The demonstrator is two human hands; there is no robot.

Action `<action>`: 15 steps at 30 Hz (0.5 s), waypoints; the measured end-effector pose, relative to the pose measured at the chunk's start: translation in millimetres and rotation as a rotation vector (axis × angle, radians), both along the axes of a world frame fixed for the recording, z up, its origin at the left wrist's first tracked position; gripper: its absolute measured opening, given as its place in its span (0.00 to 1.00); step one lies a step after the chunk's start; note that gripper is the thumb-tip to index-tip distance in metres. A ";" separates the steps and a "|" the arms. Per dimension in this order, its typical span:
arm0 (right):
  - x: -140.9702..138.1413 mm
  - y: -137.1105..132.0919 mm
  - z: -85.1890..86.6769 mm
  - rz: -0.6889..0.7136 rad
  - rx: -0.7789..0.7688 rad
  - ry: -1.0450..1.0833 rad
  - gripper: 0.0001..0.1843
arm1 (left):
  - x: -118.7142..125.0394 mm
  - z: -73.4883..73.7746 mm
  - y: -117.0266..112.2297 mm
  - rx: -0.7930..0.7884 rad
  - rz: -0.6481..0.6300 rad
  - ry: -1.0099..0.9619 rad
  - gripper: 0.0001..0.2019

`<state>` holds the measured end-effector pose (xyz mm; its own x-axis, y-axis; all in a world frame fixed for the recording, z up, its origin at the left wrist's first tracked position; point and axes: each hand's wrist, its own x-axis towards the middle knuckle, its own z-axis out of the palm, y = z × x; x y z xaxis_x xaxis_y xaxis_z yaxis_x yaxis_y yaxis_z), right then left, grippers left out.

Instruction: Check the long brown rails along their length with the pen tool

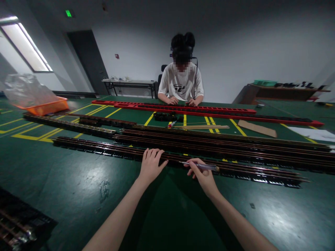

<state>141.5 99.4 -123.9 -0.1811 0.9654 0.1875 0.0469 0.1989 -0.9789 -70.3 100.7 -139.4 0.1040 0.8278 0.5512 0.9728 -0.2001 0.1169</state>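
Observation:
Several long dark rails [199,146] with copper strips and black clips lie across the green table [78,181]. My left hand [151,165] rests fingers spread on the nearest rail [104,149]. My right hand [202,176] pinches a screwdriver [201,166] with a clear handle, its shaft pointing left over the same rail, tip near my left fingers.
A person in a white shirt [181,83] sits across the table, hands on long red rails [183,108]. An orange tray [44,106] with a plastic bag stands far left. Wooden sticks [204,127], cardboard [258,128] and paper [314,133] lie mid-table. A black rack [18,223] is bottom left.

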 end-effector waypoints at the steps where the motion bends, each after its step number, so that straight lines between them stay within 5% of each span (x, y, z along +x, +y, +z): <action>1: 0.1 0.1 0.0 -0.001 0.000 -0.001 0.19 | 0.4 -0.1 -0.1 -0.001 0.002 0.001 0.16; 15: 0.8 -0.1 -0.3 -0.005 0.011 -0.007 0.21 | 6.4 2.7 -2.8 0.023 -0.024 0.063 0.15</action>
<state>142.3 99.3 -124.3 -0.1774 0.9643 0.1968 0.0544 0.2093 -0.9763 -63.8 97.9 -136.7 0.1584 0.8119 0.5619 0.9730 -0.2252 0.0512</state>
